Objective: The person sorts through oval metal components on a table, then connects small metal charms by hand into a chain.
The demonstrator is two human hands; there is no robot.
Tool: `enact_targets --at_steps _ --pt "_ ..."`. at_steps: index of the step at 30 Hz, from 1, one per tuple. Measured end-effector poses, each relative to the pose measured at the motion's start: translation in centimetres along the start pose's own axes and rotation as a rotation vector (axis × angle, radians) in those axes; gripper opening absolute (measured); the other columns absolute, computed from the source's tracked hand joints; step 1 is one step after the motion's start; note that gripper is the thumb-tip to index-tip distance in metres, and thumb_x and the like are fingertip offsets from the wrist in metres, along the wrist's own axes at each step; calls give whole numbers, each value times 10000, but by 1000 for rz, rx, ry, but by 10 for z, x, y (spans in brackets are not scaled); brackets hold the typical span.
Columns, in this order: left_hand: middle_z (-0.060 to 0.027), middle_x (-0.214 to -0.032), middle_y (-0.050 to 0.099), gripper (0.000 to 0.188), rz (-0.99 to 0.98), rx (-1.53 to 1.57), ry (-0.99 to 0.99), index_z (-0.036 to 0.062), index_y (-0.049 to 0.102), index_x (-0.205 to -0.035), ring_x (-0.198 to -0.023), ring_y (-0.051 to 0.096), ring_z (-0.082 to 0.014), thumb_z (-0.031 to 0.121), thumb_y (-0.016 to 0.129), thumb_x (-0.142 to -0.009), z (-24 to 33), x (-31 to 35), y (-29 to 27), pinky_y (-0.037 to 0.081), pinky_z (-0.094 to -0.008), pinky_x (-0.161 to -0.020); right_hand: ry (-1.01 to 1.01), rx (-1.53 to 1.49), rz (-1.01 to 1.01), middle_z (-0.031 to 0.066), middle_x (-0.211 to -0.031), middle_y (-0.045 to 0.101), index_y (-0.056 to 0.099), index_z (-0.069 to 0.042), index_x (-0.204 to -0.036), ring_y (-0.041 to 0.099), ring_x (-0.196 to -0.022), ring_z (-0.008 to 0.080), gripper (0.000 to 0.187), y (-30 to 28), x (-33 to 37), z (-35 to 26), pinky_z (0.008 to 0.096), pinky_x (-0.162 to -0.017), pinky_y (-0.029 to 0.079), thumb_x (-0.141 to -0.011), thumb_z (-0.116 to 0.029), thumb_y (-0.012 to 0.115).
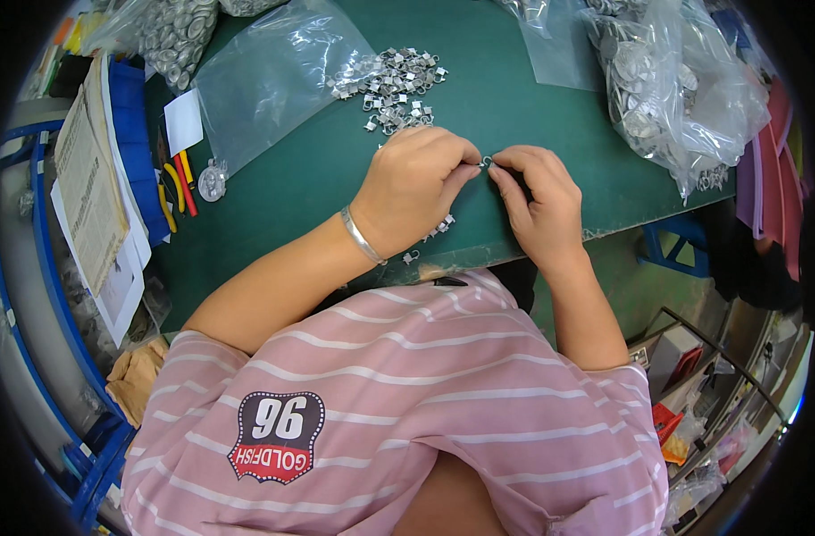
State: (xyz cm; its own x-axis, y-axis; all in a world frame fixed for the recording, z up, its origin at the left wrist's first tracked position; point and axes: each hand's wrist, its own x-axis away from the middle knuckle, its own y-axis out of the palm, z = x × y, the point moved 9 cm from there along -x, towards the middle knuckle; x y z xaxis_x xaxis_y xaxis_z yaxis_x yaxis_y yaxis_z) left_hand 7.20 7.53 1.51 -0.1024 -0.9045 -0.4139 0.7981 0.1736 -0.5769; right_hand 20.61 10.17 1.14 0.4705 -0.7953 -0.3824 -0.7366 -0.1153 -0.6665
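Over the green tabletop (pixel 595 125), my left hand (pixel 412 188), with a silver bangle at its wrist, pinches one side of a small silver metal hook-like piece (pixel 486 162). The thumb and forefinger of my right hand (pixel 546 201) close on its other side. The piece is tiny and its exact shape is hard to make out. Just beyond my left hand lies a heap of small silver metal clasps (pixel 398 80), each with a loop and a square part. A few more clasps (pixel 411 257) rest near the table's front edge, partly hidden by my left wrist.
A clear plastic bag (pixel 269 80) lies flat beside the heap. Bags of round metal pieces stand at the far left (pixel 179 40) and right (pixel 644 85). Pliers with yellow handles (pixel 169 196) and a round medal (pixel 212 182) lie left. A blue stool (pixel 675 250) stands right.
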Motion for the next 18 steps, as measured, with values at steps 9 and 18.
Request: enact_targets --at_steps 9,18 --pt "-98 -857 707 135 -50 371 -373 -2 687 -916 -789 680 -162 20 725 -788 -11 14 -10 529 -269 -709 203 -405 106 109 -869 644 644 -4 -869 643 -783 227 176 -1 9 -9 309 -679 512 -723 72 707" --pt "-101 -839 696 135 -72 496 -416 3 709 -909 -721 671 -162 60 720 -787 -16 25 -6 530 -277 -658 186 -506 93 109 -893 651 641 9 -1006 647 -812 194 281 1 10 -20 284 -705 519 -740 86 692"
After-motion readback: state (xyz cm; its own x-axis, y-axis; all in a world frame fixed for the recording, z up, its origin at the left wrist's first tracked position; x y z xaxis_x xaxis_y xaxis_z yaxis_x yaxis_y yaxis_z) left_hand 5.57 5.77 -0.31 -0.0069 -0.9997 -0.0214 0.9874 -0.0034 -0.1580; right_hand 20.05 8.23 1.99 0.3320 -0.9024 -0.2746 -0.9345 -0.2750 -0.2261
